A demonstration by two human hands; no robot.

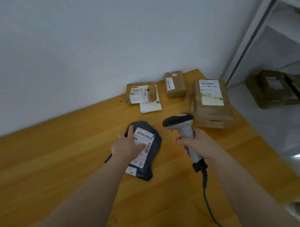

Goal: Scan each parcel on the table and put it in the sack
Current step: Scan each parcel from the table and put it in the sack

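Observation:
A dark grey soft parcel [157, 145] with a white barcode label lies on the wooden table [58, 158]. My left hand [127, 144] rests flat on its left part, fingers spread across the label. My right hand [200, 145] grips the handle of a grey barcode scanner [180, 123], whose dark head sits just right of the parcel. Three cardboard parcels stand at the back: one on the left [140, 93], a small one [175, 84], and a large one [211, 103]. A white flat parcel [150, 107] lies under the left box. No sack is in view.
The scanner's coiled cable [205, 186] runs down toward the table's front edge. A white wall bounds the table at the back. To the right stand a metal shelf [264, 20] and cardboard boxes [278, 88] on the floor.

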